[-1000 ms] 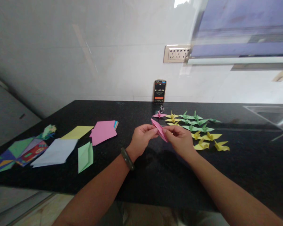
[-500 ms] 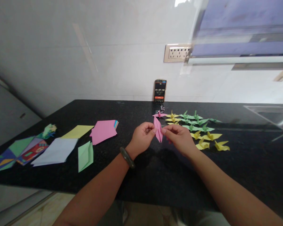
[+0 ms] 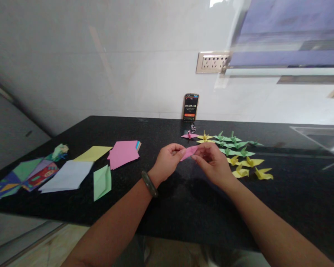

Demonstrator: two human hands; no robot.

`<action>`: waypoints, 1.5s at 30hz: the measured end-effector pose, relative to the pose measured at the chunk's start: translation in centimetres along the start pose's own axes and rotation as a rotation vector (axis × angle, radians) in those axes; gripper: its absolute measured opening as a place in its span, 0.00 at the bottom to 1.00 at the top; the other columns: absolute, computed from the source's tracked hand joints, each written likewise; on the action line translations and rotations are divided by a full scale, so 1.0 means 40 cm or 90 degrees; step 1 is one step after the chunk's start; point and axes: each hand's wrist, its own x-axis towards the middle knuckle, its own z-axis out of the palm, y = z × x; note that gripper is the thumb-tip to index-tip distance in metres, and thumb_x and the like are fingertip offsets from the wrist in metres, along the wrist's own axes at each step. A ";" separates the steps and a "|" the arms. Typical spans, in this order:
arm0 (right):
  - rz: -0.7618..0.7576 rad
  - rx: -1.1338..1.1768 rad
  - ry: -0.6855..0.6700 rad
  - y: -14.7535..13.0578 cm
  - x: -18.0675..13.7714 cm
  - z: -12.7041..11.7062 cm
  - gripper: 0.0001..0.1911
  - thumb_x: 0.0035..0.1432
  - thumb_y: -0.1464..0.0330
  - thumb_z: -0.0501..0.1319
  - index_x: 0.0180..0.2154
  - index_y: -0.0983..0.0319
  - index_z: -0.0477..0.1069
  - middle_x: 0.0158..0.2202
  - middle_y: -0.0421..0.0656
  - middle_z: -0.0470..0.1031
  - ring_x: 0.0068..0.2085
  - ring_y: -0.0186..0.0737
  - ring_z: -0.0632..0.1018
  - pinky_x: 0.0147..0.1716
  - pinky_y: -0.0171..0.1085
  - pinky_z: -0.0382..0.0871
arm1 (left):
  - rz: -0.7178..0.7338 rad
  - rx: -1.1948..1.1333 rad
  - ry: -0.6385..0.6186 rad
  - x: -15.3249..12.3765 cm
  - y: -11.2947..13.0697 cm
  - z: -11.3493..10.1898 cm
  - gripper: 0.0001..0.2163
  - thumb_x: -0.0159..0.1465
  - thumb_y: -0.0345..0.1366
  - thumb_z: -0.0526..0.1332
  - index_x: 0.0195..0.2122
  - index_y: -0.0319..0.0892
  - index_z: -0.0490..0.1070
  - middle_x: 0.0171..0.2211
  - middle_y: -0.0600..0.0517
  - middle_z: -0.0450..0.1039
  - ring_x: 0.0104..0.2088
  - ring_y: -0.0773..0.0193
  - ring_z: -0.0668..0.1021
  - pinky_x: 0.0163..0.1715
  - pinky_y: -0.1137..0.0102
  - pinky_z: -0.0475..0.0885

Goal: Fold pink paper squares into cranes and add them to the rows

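Note:
A folded piece of pink origami paper (image 3: 188, 152) is held above the dark counter between my two hands. My left hand (image 3: 168, 160) pinches its lower left end between thumb and fingers. At the upper right end, my right hand (image 3: 213, 160) has fingers closed on the paper, with the thumb just below. The paper lies slanted, one broad face toward me. Just behind, a pink paper crane (image 3: 189, 136) stands on the counter. Yellow paper cranes (image 3: 250, 162) and green paper cranes (image 3: 233, 139) spread out to the right of my right hand.
A phone (image 3: 190, 107) showing a timer leans on the wall. Left on the counter (image 3: 156, 218) lie a pink paper stack (image 3: 124, 154), a folded green paper (image 3: 102, 183), yellow paper (image 3: 93, 153), white sheets (image 3: 68, 176), a colourful packet (image 3: 25, 174) and crumpled paper (image 3: 60, 151).
The pink paper has turned from nearly upright to a slant, its right end raised. My right fingers have shifted up along it; my left hand stays nearly in place.

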 end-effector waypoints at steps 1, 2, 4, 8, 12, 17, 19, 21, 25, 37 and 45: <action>-0.034 -0.031 -0.002 -0.001 0.001 -0.006 0.11 0.53 0.67 0.60 0.41 0.59 0.66 0.29 0.41 0.70 0.28 0.35 0.71 0.27 0.35 0.67 | -0.010 -0.001 0.001 0.001 0.001 -0.002 0.07 0.53 0.36 0.60 0.28 0.36 0.70 0.24 0.53 0.70 0.25 0.70 0.69 0.26 0.74 0.64; -0.061 -0.068 -0.015 -0.003 0.003 -0.011 0.11 0.54 0.68 0.59 0.42 0.58 0.66 0.31 0.42 0.71 0.29 0.35 0.71 0.28 0.36 0.68 | -0.017 -0.002 0.002 0.001 0.001 -0.005 0.08 0.52 0.36 0.61 0.28 0.36 0.71 0.24 0.52 0.71 0.25 0.69 0.70 0.27 0.73 0.64; -0.110 -0.127 -0.044 -0.008 0.007 -0.020 0.09 0.55 0.68 0.58 0.41 0.58 0.69 0.33 0.43 0.72 0.31 0.37 0.72 0.31 0.37 0.68 | -0.019 -0.011 0.000 0.002 0.000 -0.008 0.08 0.52 0.37 0.62 0.29 0.36 0.73 0.26 0.50 0.73 0.27 0.68 0.71 0.29 0.72 0.66; -0.158 -0.190 -0.068 -0.011 0.014 -0.025 0.07 0.54 0.71 0.58 0.36 0.57 0.73 0.31 0.43 0.68 0.35 0.39 0.71 0.33 0.38 0.67 | -0.025 -0.095 -0.039 0.003 -0.006 -0.008 0.09 0.51 0.36 0.63 0.31 0.36 0.74 0.30 0.49 0.75 0.31 0.66 0.73 0.35 0.70 0.67; -0.162 -0.208 -0.035 -0.001 0.014 -0.018 0.06 0.52 0.72 0.60 0.33 0.58 0.74 0.34 0.45 0.63 0.39 0.42 0.68 0.36 0.40 0.66 | -0.051 -0.190 -0.073 0.001 -0.007 -0.003 0.09 0.49 0.33 0.65 0.31 0.36 0.76 0.29 0.49 0.75 0.30 0.68 0.73 0.34 0.71 0.66; -0.142 -0.173 -0.020 0.004 0.013 -0.015 0.04 0.53 0.72 0.59 0.30 0.60 0.72 0.44 0.47 0.60 0.45 0.45 0.66 0.43 0.46 0.65 | -0.076 -0.200 -0.085 -0.002 -0.010 0.002 0.10 0.48 0.32 0.66 0.32 0.35 0.76 0.28 0.49 0.75 0.27 0.70 0.72 0.31 0.72 0.66; -0.140 -0.167 -0.037 0.001 0.013 -0.015 0.05 0.54 0.72 0.57 0.30 0.60 0.72 0.43 0.47 0.61 0.47 0.45 0.66 0.46 0.47 0.63 | -0.070 -0.188 -0.068 -0.004 -0.009 0.004 0.09 0.48 0.32 0.66 0.31 0.35 0.76 0.28 0.49 0.75 0.28 0.69 0.72 0.32 0.72 0.66; -0.131 -0.157 -0.050 -0.002 0.012 -0.013 0.07 0.56 0.72 0.55 0.30 0.61 0.71 0.42 0.47 0.62 0.47 0.45 0.66 0.46 0.47 0.62 | -0.066 -0.163 -0.042 -0.006 -0.005 0.006 0.09 0.48 0.32 0.66 0.30 0.35 0.76 0.27 0.49 0.76 0.28 0.69 0.73 0.33 0.71 0.67; -0.117 -0.136 -0.050 -0.004 0.009 -0.007 0.07 0.57 0.72 0.54 0.29 0.61 0.70 0.38 0.46 0.64 0.44 0.43 0.67 0.43 0.43 0.63 | -0.072 -0.127 -0.014 -0.011 0.009 0.010 0.08 0.47 0.32 0.66 0.29 0.35 0.75 0.27 0.49 0.76 0.28 0.67 0.74 0.34 0.69 0.70; -0.095 -0.154 -0.012 0.002 0.003 0.011 0.05 0.56 0.72 0.55 0.28 0.62 0.67 0.34 0.45 0.67 0.37 0.40 0.69 0.34 0.38 0.64 | -0.046 -0.077 -0.003 -0.011 0.000 0.010 0.09 0.48 0.33 0.66 0.30 0.35 0.75 0.29 0.47 0.77 0.30 0.64 0.76 0.35 0.68 0.71; -0.087 -0.162 -0.008 0.008 -0.002 0.017 0.05 0.57 0.71 0.54 0.30 0.62 0.67 0.36 0.45 0.66 0.37 0.39 0.70 0.34 0.38 0.66 | -0.045 -0.050 0.003 -0.012 0.006 0.012 0.08 0.48 0.31 0.65 0.30 0.34 0.75 0.29 0.47 0.77 0.29 0.65 0.76 0.33 0.70 0.70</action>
